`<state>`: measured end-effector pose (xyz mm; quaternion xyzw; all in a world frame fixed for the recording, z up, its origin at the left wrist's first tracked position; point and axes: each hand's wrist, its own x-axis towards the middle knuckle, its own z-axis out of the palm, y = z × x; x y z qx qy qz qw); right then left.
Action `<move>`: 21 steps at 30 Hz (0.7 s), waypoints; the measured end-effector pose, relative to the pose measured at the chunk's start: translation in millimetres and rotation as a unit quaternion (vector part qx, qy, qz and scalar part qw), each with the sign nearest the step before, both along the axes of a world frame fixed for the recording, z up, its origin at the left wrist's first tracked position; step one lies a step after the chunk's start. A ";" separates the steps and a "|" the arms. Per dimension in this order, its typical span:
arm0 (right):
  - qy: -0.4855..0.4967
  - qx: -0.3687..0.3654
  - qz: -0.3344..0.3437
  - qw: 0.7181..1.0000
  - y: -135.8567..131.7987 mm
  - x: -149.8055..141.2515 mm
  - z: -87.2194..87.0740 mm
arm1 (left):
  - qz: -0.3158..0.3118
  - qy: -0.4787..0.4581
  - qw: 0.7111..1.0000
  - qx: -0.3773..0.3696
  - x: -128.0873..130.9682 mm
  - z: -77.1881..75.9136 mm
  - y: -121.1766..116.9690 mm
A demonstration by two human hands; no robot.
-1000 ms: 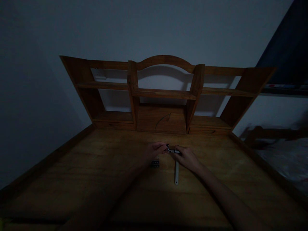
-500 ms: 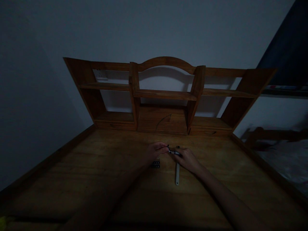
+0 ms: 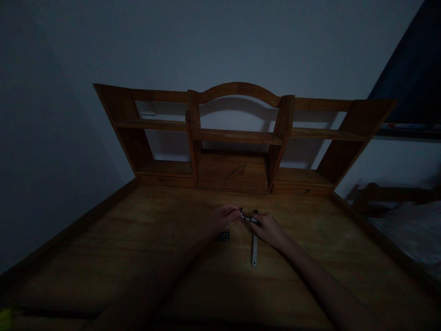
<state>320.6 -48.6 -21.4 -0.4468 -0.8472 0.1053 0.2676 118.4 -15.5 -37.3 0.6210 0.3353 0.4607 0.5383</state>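
My left hand (image 3: 222, 218) is closed in a pinch at the tip of a small silver-and-black hand tool (image 3: 250, 219). A tiny dark piece shows at the fingertips; its kind is too small and dim to tell. My right hand (image 3: 270, 230) grips the tool's other end, its fingers wrapped round it. Under the right hand lies a long pale grey bar-shaped tool (image 3: 254, 253) with a dark end, partly covered by the fingers. Just below my left hand sits a small black block with light spots (image 3: 223, 236), partly hidden by the hand.
A wooden desktop (image 3: 303, 280) spreads beneath my arms, with raised wooden edges left and right. At the back stands a wooden shelf unit (image 3: 237, 134) with low drawers. Something yellow (image 3: 5, 318) shows at the lower left corner. The room is dim.
Both hands stay nearly in place, still holding the small tool between them. The whole view has shifted slightly.
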 end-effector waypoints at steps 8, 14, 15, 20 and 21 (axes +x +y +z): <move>-0.003 -0.001 -0.004 1.000 -0.8 -0.5 1.7 | -0.002 -0.040 0.999 -0.019 1.0 -5.0 1.5; -0.005 -0.005 -0.007 1.000 -0.8 -1.2 1.1 | -0.002 -0.017 1.000 -0.015 -0.2 1.5 -0.8; -0.005 -0.005 -0.008 1.000 -1.0 -1.2 1.3 | -0.006 -0.018 1.000 -0.014 -0.2 1.8 -0.9; -0.005 -0.010 -0.010 1.000 -2.4 -1.5 3.0 | -0.012 -0.017 1.000 -0.014 -0.2 -0.7 -0.1; -0.003 -0.011 -0.012 1.000 -2.4 -1.6 2.9 | -0.010 -0.017 1.000 -0.014 -0.4 -1.3 0.1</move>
